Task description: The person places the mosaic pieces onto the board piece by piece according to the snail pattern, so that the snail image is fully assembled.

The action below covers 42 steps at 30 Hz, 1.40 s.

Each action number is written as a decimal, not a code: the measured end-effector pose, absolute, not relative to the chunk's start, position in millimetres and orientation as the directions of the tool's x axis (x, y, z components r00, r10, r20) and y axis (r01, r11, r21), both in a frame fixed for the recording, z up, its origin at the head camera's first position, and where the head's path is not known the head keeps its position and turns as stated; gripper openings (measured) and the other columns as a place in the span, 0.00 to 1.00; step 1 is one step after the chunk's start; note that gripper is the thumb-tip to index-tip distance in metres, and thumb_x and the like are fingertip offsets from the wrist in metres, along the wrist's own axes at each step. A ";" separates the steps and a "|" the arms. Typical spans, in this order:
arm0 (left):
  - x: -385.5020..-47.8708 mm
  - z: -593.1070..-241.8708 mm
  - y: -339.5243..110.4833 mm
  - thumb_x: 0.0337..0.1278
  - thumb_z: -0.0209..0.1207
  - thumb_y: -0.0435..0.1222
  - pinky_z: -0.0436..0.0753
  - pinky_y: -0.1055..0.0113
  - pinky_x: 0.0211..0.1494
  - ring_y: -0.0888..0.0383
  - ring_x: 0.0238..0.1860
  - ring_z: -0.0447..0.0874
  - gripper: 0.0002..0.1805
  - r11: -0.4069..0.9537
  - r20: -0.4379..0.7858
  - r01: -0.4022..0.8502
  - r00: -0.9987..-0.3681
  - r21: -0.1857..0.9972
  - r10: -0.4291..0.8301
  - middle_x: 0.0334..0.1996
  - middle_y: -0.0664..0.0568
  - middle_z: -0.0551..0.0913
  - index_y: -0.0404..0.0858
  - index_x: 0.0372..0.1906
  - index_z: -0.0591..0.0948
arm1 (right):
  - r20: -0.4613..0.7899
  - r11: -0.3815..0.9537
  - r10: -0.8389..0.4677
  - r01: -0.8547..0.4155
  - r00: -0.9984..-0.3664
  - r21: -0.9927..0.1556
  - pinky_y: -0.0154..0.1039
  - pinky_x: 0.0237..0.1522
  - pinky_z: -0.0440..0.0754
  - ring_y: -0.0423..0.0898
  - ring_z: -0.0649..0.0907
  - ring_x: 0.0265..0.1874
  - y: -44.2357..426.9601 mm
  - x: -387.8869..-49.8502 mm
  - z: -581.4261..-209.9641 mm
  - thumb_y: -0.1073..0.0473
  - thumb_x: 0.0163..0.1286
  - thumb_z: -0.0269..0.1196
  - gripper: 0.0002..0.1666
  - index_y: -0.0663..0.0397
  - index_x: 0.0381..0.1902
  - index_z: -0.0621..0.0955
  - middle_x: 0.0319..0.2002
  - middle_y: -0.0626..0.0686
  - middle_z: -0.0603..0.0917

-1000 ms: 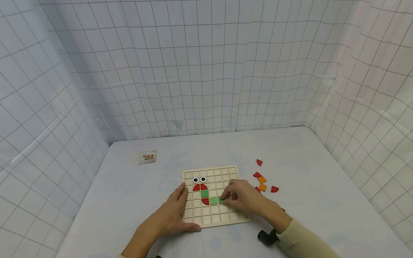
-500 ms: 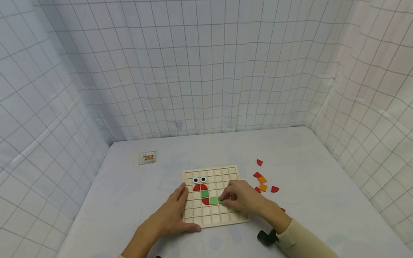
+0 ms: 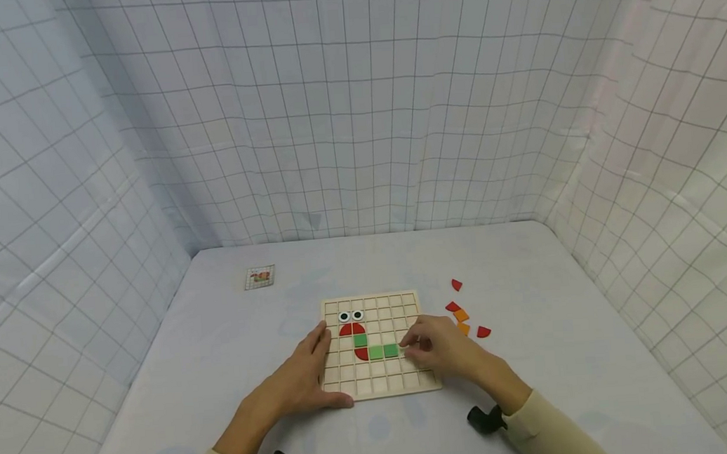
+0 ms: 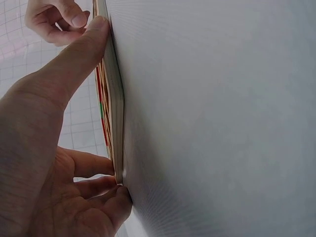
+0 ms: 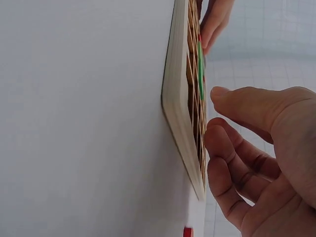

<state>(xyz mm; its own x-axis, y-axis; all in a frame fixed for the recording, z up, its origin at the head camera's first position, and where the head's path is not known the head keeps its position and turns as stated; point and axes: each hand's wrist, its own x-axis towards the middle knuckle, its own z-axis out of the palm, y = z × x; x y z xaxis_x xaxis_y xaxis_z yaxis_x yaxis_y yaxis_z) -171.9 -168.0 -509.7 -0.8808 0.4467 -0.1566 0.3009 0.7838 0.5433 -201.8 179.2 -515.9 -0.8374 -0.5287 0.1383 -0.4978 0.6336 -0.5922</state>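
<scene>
A wooden grid board (image 3: 387, 387) lies on the table. My left hand (image 3: 301, 379) grips its near left corner, thumb along the near edge and fingers at the left side. Set in the grid are two eye pieces (image 3: 351, 316), red quarter-circle pieces (image 3: 347, 330), a green square tile (image 3: 360, 340), and two more green tiles side by side, light (image 3: 376, 353) and darker (image 3: 390, 351). Just right of the darker tile, my right hand (image 3: 441, 347) hovers over the board with fingers loosely bent. In the right wrist view nothing shows between its thumb (image 5: 242, 103) and fingers.
Right of the board lie loose red quarter-circles (image 3: 483, 332) and orange squares (image 3: 461, 315), some partly behind my right hand. A small picture card (image 3: 259, 277) rests at the back left. Gridded white curtains (image 3: 356, 115) surround the table.
My right hand has let go of the darker green tile and drawn back slightly to the right. That tile now shows fully in its cell. The left hand has stayed put.
</scene>
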 end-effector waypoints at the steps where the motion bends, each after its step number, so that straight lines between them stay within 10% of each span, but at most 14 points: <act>1: -171.8 -509.9 -168.1 0.53 0.86 0.67 0.68 0.32 0.93 0.28 0.97 0.50 0.83 0.782 -0.155 0.302 -0.881 0.545 0.448 0.98 0.31 0.45 0.24 0.94 0.50 | 0.143 0.641 -0.523 -0.499 -0.840 -0.584 0.30 0.40 0.83 0.35 0.80 0.37 182.5 -201.1 -516.2 0.60 0.78 0.79 0.06 0.47 0.50 0.96 0.40 0.41 0.88; 42: -173.2 -512.7 -168.0 0.55 0.84 0.68 0.69 0.32 0.93 0.29 0.97 0.50 0.82 0.792 -0.175 0.291 -0.880 0.537 0.441 0.98 0.34 0.44 0.26 0.95 0.50 | 0.035 0.695 -0.436 -0.362 -0.899 -0.621 0.29 0.36 0.81 0.31 0.79 0.33 323.1 -163.0 -519.1 0.54 0.70 0.87 0.09 0.38 0.43 0.94 0.39 0.39 0.87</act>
